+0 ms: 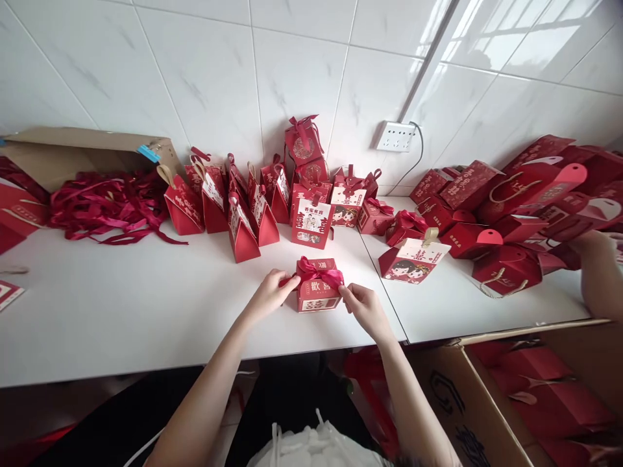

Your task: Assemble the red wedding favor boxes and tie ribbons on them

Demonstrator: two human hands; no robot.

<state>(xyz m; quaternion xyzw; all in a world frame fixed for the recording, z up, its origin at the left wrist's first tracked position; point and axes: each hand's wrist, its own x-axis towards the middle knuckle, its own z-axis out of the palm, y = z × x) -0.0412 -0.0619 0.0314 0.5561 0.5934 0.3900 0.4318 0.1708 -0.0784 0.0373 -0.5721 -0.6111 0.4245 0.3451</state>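
Observation:
A small red gift box (318, 299) with gold lettering and a white label stands upright on the white table (160, 311) in front of me. A dark red satin ribbon (325, 276) is tied in a bow across its top. At the box's left side, my left hand (270, 292) is closed in a pinch on the ribbon. My right hand (366, 310) pinches the ribbon at the bow's right side. The fingertips hide the bits of ribbon they hold. Just behind stands a taller red box with a white printed front (313, 224).
Several red gift boxes (244, 240) stand behind, by the tiled wall. A heap of loose ribbons (109, 206) spills from a cardboard box (92, 137) at left. More red boxes (506, 266) pile up at right, near another person's hand (601, 266). An open carton (479, 395) sits below the table edge.

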